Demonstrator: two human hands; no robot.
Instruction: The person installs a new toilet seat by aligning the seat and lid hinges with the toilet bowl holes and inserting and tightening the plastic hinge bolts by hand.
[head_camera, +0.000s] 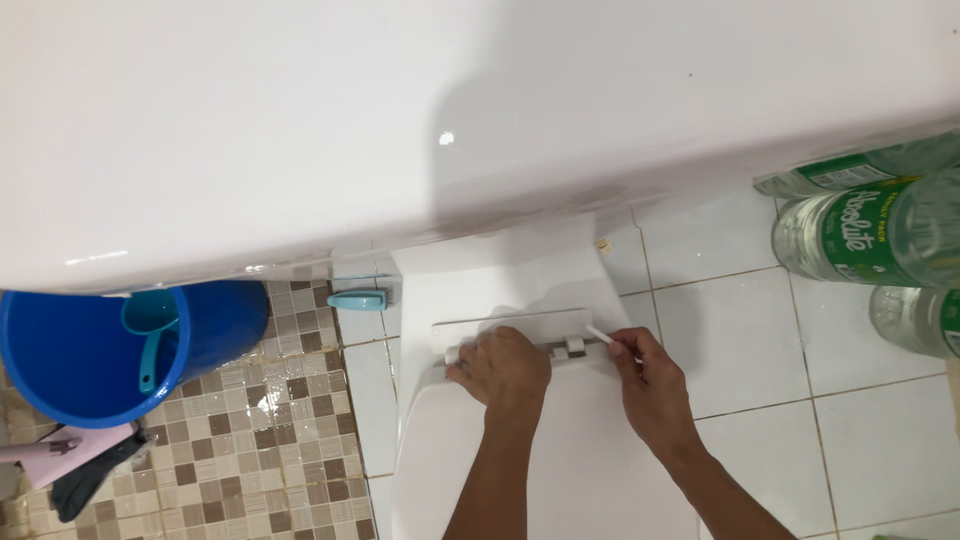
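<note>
The left hand (505, 365) lies flat, fingers spread, on the back edge of the closed white toilet lid (530, 450) near its hinge (575, 344). The right hand (648, 375) pinches a thin white stick (600, 334), its tip at the hinge. A blue bucket (90, 350) holds a teal dipper (152, 335). Clear plastic bottles (870, 235) lie at the right.

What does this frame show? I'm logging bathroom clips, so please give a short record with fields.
Setting: bathroom with white wall tiles and a mosaic floor
Left hand: pressed on the closed toilet lid near its hinge
Right hand: holds a thin white stick at the hinge
Beside toilet: blue bucket with teal dipper, teal brush
Right edge: clear plastic bottles
</note>
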